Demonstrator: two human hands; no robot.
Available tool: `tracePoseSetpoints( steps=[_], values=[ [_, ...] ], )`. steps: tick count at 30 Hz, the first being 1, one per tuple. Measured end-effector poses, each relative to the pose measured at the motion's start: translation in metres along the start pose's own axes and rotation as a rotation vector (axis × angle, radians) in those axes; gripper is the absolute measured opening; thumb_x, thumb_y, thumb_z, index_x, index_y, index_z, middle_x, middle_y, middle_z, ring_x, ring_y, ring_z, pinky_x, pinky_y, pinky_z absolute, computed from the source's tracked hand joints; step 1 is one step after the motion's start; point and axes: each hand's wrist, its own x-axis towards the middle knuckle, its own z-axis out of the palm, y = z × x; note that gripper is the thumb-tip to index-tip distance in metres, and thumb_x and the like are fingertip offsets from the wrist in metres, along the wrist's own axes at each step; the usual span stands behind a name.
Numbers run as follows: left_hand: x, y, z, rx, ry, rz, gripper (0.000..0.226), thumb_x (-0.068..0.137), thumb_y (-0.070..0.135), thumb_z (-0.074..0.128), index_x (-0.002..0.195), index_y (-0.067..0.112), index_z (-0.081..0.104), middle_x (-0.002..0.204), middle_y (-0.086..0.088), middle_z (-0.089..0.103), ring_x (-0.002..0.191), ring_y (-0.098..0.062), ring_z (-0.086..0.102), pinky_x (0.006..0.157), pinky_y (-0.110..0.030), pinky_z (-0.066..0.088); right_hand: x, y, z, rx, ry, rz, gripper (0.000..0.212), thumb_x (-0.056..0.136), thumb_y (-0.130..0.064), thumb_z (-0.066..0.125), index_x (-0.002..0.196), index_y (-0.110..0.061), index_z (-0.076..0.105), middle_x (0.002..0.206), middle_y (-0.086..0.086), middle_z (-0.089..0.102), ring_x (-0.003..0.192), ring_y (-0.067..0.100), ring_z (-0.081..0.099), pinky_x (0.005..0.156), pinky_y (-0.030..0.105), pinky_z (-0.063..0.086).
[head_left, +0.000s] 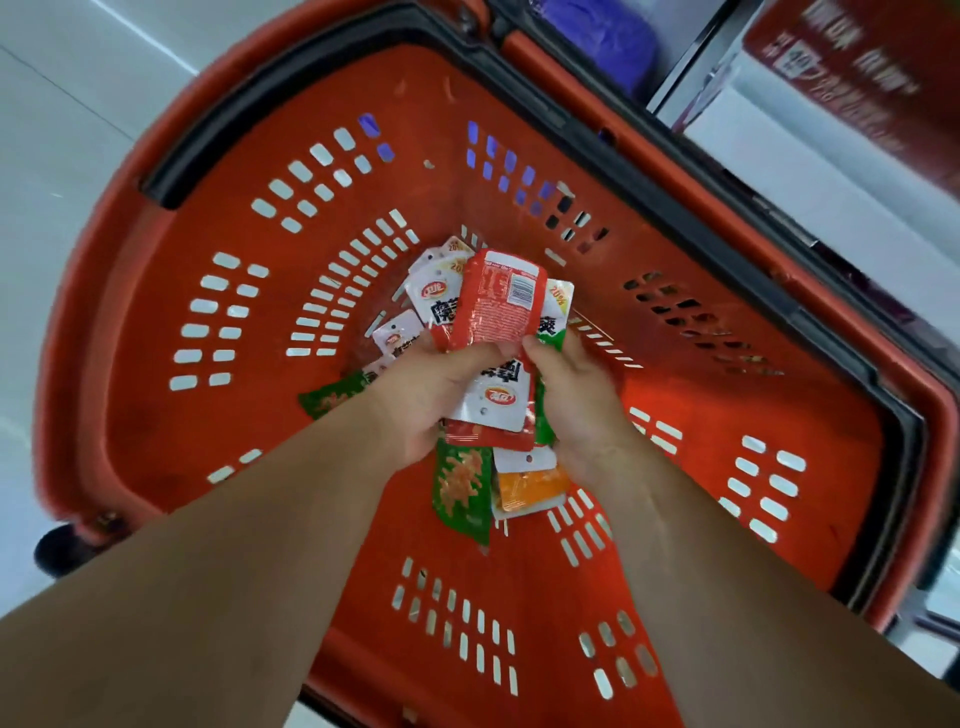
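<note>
Left hand (426, 400): gripping the snack packets (496, 400) from their left side, fingers curling under the stack.
Right hand (576, 400): closing on the same bundle from the right, thumb pressing at the lower edge of the red packet (498, 306).
Bundle position: hanging low inside the red basket (415, 104), over its slotted floor; I am not seeing whether it is touching.
Why two hands: I am reading this as clamping a slippery fan of packets so none is sliding out. Keeping it low means any drop is landing in the basket.
Count in hand: I am counting at least six. The red packet is lying on top, with a long green packet (462, 488) and an orange packet (527, 486) trailing below. Overlaps are hiding the rest.
Count loose: two showing on the floor beside the left hand, a white packet (397, 332) and a green pouch (332, 395).
</note>
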Motion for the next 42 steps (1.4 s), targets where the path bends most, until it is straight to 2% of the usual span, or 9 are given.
tracePoseSetpoints(
  steps=[2,5,10,16,20,22,26,31,42],
  values=[
    [-0.005,-0.005,0.006,-0.009,-0.006,0.012,0.034,0.092,0.014,0.076,0.126,0.016,0.068,0.114,-0.01,0.079,0.103,-0.032,0.076,0.092,-0.048,0.061,-0.006,0.001,0.007,-0.036,0.036,-0.004,0.035,0.092,-0.052,0.057,0.127,-0.048,0.062,0.118,-0.008,0.075,0.112,0.022,0.07,0.102,0.054,0.054],
    [-0.007,-0.012,0.005,0.017,-0.001,0.037,0.029,0.094,0.008,0.073,0.121,0.016,0.07,0.112,-0.011,0.079,0.101,-0.033,0.076,0.085,-0.046,0.062,-0.011,0.002,0.01,-0.094,0.04,-0.024,0.031,0.083,-0.053,0.052,0.109,-0.053,0.068,0.126,-0.006,0.069,0.117,0.022,0.066,0.104,0.054,0.052],
    [-0.012,-0.019,-0.002,0.087,0.009,0.071,0.031,0.09,0.001,0.074,0.118,0.014,0.072,0.106,-0.011,0.08,0.095,-0.033,0.078,0.077,-0.042,0.063,-0.018,0.005,0.007,-0.117,-0.085,-0.011,0.017,0.099,-0.059,0.056,0.115,-0.054,0.06,0.122,-0.017,0.071,0.115,0.009,0.067,0.102,0.042,0.055],
    [-0.055,-0.01,0.008,-0.015,0.001,0.132,0.045,0.085,0.0,0.078,0.127,0.011,0.068,0.116,-0.013,0.077,0.104,-0.034,0.076,0.085,-0.048,0.062,-0.052,-0.02,0.008,-0.032,-0.088,-0.048,0.016,0.1,-0.04,0.066,0.115,-0.042,0.07,0.117,-0.008,0.076,0.112,0.018,0.072,0.099,0.048,0.057],
    [-0.117,0.018,0.028,-0.136,-0.036,0.167,0.055,0.076,0.009,0.08,0.129,0.012,0.066,0.118,-0.014,0.076,0.104,-0.034,0.076,0.079,-0.041,0.063,-0.109,-0.067,0.011,0.005,0.059,-0.151,0.034,0.085,-0.028,0.084,0.113,-0.027,0.066,0.109,-0.004,0.077,0.098,0.017,0.076,0.088,0.047,0.062],
    [-0.154,0.033,0.042,-0.183,-0.026,0.198,0.052,0.077,0.009,0.079,0.127,0.013,0.067,0.118,-0.014,0.076,0.104,-0.035,0.076,0.078,-0.042,0.063,-0.143,-0.093,0.014,-0.065,0.114,-0.207,0.029,0.082,-0.027,0.088,0.102,-0.022,0.069,0.102,-0.003,0.078,0.092,0.017,0.077,0.086,0.048,0.062],
    [-0.234,0.07,0.069,-0.266,0.027,0.244,0.043,0.089,0.017,0.073,0.131,0.014,0.066,0.123,-0.013,0.075,0.111,-0.035,0.073,0.091,-0.049,0.06,-0.218,-0.147,0.014,-0.089,0.056,-0.284,0.013,0.087,-0.017,0.082,0.098,-0.019,0.075,0.098,-0.001,0.079,0.092,0.018,0.076,0.086,0.042,0.06],
    [-0.343,0.114,0.105,-0.311,0.04,0.267,0.03,0.096,0.016,0.067,0.126,0.017,0.069,0.122,-0.01,0.076,0.112,-0.033,0.073,0.097,-0.049,0.057,-0.317,-0.207,0.012,-0.087,-0.045,-0.343,0.024,0.09,-0.017,0.079,0.114,-0.018,0.076,0.107,0.001,0.079,0.102,0.022,0.074,0.09,0.039,0.06],
    [-0.541,0.172,0.191,-0.293,-0.028,0.457,0.042,0.084,0.011,0.072,0.126,0.011,0.069,0.12,-0.015,0.076,0.107,-0.036,0.075,0.087,-0.048,0.063,-0.519,-0.317,-0.03,-0.065,-0.086,-0.509,0.022,0.094,-0.011,0.074,0.116,-0.014,0.07,0.108,0.0,0.078,0.098,0.015,0.075,0.079,0.025,0.058]
  ],
)
